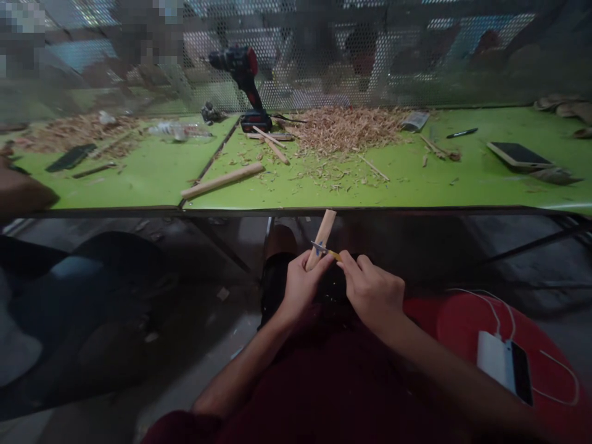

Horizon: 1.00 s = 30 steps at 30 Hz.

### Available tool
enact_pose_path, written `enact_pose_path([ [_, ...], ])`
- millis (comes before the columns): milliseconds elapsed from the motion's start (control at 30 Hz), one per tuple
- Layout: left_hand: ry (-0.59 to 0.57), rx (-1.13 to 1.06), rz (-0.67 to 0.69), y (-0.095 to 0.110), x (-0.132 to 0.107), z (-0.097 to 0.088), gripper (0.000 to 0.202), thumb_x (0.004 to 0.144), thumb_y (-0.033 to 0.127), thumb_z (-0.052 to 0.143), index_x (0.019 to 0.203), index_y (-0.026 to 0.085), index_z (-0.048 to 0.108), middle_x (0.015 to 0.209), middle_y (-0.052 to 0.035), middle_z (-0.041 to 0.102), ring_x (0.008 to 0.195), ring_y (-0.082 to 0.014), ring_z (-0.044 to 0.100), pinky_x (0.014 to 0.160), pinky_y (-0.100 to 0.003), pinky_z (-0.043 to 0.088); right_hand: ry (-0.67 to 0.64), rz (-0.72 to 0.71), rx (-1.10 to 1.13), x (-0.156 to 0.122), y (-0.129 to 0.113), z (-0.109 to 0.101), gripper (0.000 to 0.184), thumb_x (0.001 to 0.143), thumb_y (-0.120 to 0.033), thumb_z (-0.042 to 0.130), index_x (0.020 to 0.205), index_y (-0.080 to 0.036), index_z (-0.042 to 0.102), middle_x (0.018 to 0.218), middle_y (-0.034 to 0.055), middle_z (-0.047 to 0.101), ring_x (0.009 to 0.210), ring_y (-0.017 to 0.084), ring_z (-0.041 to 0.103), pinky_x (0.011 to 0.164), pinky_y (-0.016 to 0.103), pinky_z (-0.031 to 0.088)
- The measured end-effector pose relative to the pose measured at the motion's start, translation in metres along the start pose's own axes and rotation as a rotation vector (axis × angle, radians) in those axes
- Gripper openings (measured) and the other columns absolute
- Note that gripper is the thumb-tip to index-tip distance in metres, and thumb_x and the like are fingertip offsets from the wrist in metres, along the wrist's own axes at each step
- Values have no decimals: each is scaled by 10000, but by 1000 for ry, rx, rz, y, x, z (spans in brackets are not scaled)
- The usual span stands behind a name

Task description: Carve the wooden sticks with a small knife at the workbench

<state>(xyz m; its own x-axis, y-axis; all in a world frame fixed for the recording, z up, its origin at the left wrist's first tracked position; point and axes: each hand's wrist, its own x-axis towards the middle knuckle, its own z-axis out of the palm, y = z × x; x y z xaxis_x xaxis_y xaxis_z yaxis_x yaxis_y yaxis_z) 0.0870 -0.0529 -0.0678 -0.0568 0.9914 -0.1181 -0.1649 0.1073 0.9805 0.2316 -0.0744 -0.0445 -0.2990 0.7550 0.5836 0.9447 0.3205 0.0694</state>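
My left hand (301,285) grips a short wooden stick (323,234) that points up and away, just below the edge of the green table (416,185). My right hand (370,290) holds a small knife (324,250) with a yellowish handle. Its blade lies across the stick near my left thumb. Both hands are over my lap, close together and touching the stick.
On the table lie a pile of wood shavings (345,126), a longer wooden dowel (222,180), thin sticks, a cordless drill (243,80), a pen (462,132) and a phone (518,154). A red stool (467,320) at my right carries a power bank and phone (505,365). Another person sits at left.
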Motion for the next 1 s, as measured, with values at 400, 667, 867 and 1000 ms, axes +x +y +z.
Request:
enact_pose_path([
  [400,-129,-88,-56,-10,5,1,458,808,593,676,748,173,507,539,99,334,436,-38,246,414,-196,179,-75,-112,-49,9,10,6,310,1041,-334,447,1110,-241,735,672,5,634,484,93,487,492,286,203],
  [667,-111,47,50,-15,5,-6,411,857,537,642,744,162,519,556,90,357,489,-47,259,467,-199,223,-146,-181,35,13,22,12,337,1046,-347,423,1122,-245,735,714,8,660,515,97,492,507,292,182],
  [867,-43,54,43,-14,5,-3,415,833,524,665,694,164,514,561,78,346,507,-55,249,476,-212,204,-87,-115,-9,8,14,18,374,1058,-362,401,1084,-233,750,679,7,646,500,95,482,502,286,168],
  [1000,-32,17,19,-18,6,-1,435,814,532,684,671,167,496,561,78,335,504,-54,245,468,-209,199,-99,-71,-29,4,10,19,360,1055,-354,415,1090,-231,751,677,12,648,509,96,506,501,283,169],
])
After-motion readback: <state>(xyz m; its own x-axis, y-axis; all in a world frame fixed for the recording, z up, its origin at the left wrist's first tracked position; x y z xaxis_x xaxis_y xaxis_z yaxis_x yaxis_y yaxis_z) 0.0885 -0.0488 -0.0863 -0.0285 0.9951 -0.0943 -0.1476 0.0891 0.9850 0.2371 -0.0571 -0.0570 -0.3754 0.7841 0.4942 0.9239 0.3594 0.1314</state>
